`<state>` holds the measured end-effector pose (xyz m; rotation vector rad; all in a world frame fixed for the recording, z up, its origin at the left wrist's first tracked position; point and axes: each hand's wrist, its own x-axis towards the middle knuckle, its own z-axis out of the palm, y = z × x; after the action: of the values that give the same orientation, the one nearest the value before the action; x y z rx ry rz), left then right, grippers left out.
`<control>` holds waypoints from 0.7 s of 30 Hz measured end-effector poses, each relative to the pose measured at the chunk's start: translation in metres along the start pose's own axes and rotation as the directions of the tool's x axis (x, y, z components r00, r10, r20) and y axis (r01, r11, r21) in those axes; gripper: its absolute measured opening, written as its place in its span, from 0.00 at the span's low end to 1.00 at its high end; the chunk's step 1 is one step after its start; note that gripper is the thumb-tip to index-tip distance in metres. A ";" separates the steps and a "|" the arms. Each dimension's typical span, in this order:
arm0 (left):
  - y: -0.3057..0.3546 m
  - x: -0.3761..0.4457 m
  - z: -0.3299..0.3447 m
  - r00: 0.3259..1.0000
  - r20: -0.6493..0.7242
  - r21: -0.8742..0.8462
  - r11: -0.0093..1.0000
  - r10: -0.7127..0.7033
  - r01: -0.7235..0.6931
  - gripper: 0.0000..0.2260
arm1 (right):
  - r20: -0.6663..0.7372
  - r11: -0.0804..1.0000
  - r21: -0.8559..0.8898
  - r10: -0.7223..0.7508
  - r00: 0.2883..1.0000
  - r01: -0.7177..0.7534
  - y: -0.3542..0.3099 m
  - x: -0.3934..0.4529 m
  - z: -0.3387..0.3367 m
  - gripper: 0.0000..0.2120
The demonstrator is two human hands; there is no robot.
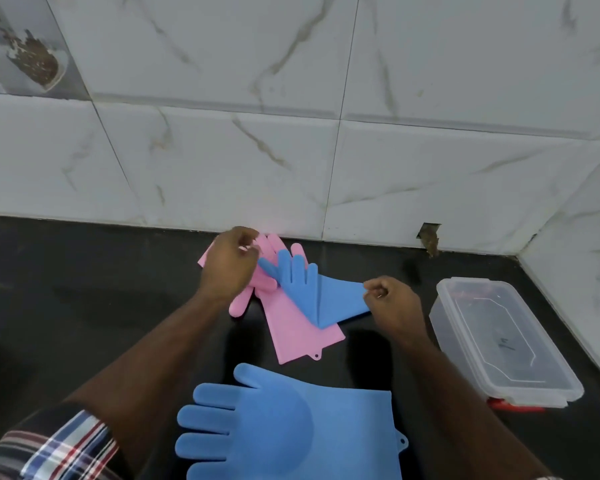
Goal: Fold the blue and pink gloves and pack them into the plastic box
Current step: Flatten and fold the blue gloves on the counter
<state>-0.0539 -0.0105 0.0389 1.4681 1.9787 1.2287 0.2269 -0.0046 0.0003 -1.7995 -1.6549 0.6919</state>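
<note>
Four silicone gloves lie on the black countertop (66, 299), two blue and two pink. The near blue silicone glove (284, 420) lies flat with fingers pointing left; the bottom frame edge cuts off its lower part. The far blue glove (312, 289) is folded lengthwise and lies across the long pink silicone glove (291, 327). The right hand (392, 303) pinches the cuff corner of the far blue glove between curled fingers. The left hand (229, 261), fingers curled, is above the glove fingertips; whether it pinches the blue glove or the second pink glove (253, 289) cannot be told, since the hand covers that point and much of this glove. The clear rectangular plastic box (499, 341) stands to the right, apart from the gloves. A red item (513, 407) is mostly hidden beneath its near end. A plaid sleeve (56, 445) covers the left upper arm.
</note>
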 end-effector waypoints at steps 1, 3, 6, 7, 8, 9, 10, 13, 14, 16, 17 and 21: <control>0.002 -0.006 0.004 0.989 0.118 0.071 0.993 0.088 -0.097 0.13 | 0.086 0.999 -0.046 -0.015 0.996 0.019 -0.001 0.000 0.003 0.07; 0.001 -0.015 0.016 0.899 0.380 0.235 0.917 0.219 -0.323 0.17 | 0.281 0.989 -0.126 -0.039 0.959 0.077 -0.005 -0.002 0.011 0.06; 0.003 -0.027 0.034 0.769 0.592 0.366 0.771 0.239 -0.522 0.24 | 0.391 0.982 -0.150 -0.051 0.919 0.118 -0.011 -0.009 0.031 0.08; 0.006 -0.031 0.038 0.755 0.615 0.376 0.756 0.229 -0.536 0.25 | 0.379 0.975 -0.185 -0.046 0.924 0.124 -0.013 -0.011 0.039 0.12; 0.008 -0.033 0.042 0.746 0.628 0.385 0.745 0.221 -0.545 0.26 | 0.355 0.960 -0.241 -0.048 0.934 0.141 -0.014 -0.011 0.047 0.15; 0.008 -0.034 0.045 0.739 0.640 0.395 0.735 0.211 -0.552 0.26 | 0.332 0.941 -0.294 -0.064 0.941 0.168 -0.016 -0.011 0.054 0.17; 0.008 -0.034 0.047 0.735 0.648 0.405 0.727 0.200 -0.555 0.27 | 0.312 0.922 -0.330 -0.096 0.945 0.203 -0.019 -0.012 0.058 0.17; 0.009 -0.031 0.048 0.718 0.681 0.428 0.715 0.147 -0.552 0.29 | 0.275 0.889 -0.333 -0.226 0.934 0.314 -0.029 -0.013 0.061 0.07; 0.010 -0.031 0.048 0.713 0.687 0.434 0.708 0.141 -0.558 0.29 | 0.256 0.879 -0.323 -0.275 0.927 0.350 -0.031 -0.012 0.058 0.07; 0.011 -0.026 0.047 0.722 0.673 0.444 0.693 0.160 -0.568 0.28 | 0.193 0.842 -0.305 -0.403 0.895 0.445 -0.040 -0.008 0.048 0.09; 0.012 -0.023 0.046 0.735 0.651 0.425 0.710 0.191 -0.561 0.25 | 0.161 0.813 -0.296 -0.475 0.865 0.502 -0.046 -0.004 0.040 0.10; 0.023 -0.009 0.040 0.836 0.448 0.322 0.815 0.317 -0.482 0.12 | -0.036 0.794 -0.200 -0.592 0.805 0.575 -0.064 0.005 0.007 0.15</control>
<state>-0.0083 0.0000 0.0350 2.2490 1.7779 0.5825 0.1782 0.0041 0.0419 -1.2745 -2.1091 0.1728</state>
